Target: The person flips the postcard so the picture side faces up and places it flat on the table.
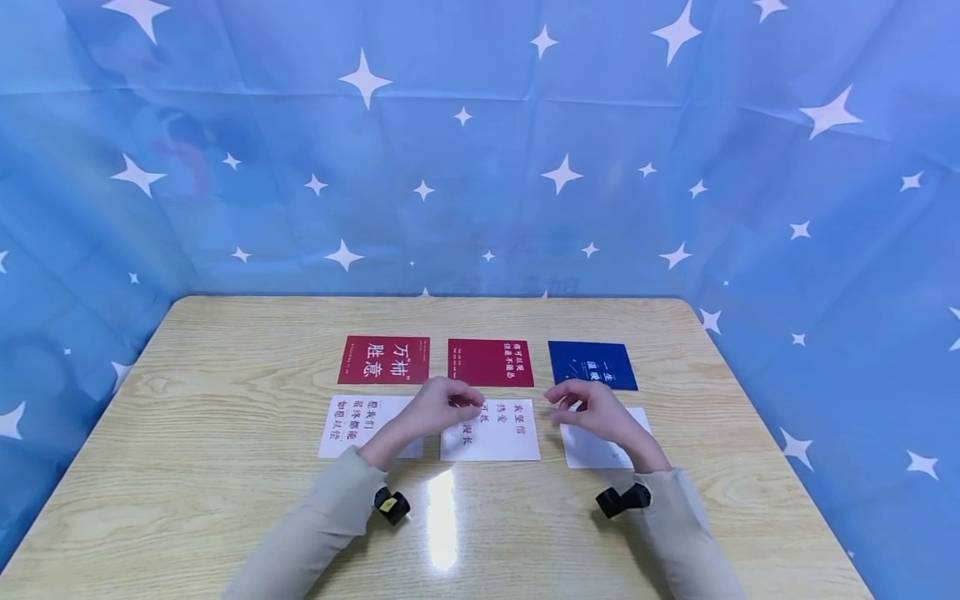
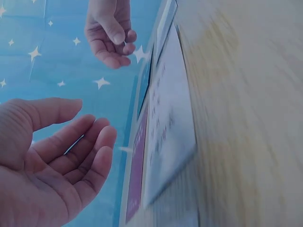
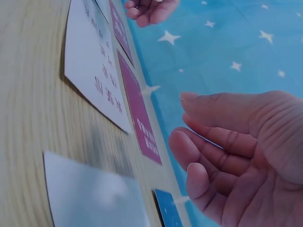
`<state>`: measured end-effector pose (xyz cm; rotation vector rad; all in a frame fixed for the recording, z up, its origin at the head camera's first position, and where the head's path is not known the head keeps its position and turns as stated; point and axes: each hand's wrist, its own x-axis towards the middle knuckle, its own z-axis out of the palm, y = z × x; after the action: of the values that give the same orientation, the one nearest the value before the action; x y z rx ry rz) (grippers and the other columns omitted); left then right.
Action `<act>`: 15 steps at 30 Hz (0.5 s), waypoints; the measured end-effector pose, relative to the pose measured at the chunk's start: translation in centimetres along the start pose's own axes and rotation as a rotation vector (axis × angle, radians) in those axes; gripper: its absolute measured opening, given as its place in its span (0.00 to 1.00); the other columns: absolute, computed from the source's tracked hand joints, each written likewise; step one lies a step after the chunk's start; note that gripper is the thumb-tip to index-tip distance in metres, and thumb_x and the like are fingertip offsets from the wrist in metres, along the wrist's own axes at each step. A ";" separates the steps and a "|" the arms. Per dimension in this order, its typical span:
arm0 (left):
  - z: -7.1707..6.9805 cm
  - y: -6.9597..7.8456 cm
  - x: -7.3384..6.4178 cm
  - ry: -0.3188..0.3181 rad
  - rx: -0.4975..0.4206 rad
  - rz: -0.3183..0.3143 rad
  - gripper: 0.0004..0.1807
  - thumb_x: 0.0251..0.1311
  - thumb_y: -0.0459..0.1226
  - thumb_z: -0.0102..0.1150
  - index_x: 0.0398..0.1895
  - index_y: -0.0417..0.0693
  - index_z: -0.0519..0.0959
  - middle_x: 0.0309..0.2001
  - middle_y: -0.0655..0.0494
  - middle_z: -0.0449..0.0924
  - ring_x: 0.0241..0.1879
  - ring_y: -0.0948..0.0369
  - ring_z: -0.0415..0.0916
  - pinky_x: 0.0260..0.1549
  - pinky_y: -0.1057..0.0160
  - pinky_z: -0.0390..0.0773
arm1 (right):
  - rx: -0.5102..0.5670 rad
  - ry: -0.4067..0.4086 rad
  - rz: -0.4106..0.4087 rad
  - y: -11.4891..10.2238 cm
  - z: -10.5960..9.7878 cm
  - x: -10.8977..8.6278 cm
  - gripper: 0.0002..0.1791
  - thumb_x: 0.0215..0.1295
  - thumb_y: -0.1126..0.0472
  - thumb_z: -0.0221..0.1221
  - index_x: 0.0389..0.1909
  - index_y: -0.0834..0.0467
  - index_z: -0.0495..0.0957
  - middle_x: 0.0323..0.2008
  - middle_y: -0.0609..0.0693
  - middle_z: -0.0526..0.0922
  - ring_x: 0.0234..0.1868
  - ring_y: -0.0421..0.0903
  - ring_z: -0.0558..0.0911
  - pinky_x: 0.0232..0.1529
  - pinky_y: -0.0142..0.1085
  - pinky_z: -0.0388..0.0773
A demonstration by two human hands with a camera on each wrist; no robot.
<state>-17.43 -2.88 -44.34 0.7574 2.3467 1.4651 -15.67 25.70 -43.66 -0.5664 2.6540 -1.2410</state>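
Six cards would be several: they lie flat in two rows on the wooden table. In the back row are a red card [image 1: 384, 360] at left, a second red card [image 1: 480, 363] in the middle and a blue card [image 1: 591, 365] at right. The front row holds a white card [image 1: 352, 427] at left, a middle white card [image 1: 510, 442] and a right white card [image 1: 592, 450]. My left hand [image 1: 442, 406], fingers loosely bent and holding nothing, hovers between the left and middle white cards. Above the right white card my right hand [image 1: 596, 410] hangs with relaxed, bare fingers.
The wooden table [image 1: 225, 467] reaches back to a blue curtain [image 1: 480, 167] with white stars. Black wrist cameras sit on both sleeves. A bright light reflection [image 1: 442, 521] shows on the tabletop before the middle white card.
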 end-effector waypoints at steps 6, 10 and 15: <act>1.8 1.2 1.8 0.002 -0.018 0.007 0.11 0.55 0.30 0.63 0.42 0.36 0.82 0.36 0.51 0.83 0.34 0.61 0.74 0.35 0.69 0.75 | -0.020 0.031 0.049 0.6 -1.1 -0.9 0.15 0.56 0.71 0.63 0.46 0.68 0.78 0.41 0.62 0.81 0.35 0.48 0.78 0.35 0.34 0.76; 3.2 1.7 2.9 -0.015 -0.036 0.011 0.13 0.53 0.30 0.64 0.43 0.35 0.82 0.37 0.49 0.83 0.34 0.62 0.75 0.35 0.70 0.75 | -0.003 0.056 0.053 1.2 -1.8 -1.5 0.15 0.56 0.69 0.64 0.45 0.67 0.78 0.41 0.61 0.81 0.35 0.45 0.77 0.35 0.33 0.75; 5.3 2.3 4.2 -0.034 -0.057 0.013 0.16 0.51 0.31 0.66 0.45 0.33 0.80 0.39 0.44 0.82 0.34 0.61 0.76 0.35 0.71 0.76 | 0.013 0.082 0.053 2.1 -2.6 -2.2 0.15 0.55 0.70 0.64 0.45 0.68 0.78 0.40 0.62 0.81 0.34 0.43 0.77 0.33 0.32 0.75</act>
<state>-17.68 4.20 -44.49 0.7784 2.2687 1.5062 -14.96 29.69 -43.60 -0.4499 2.7068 -1.2919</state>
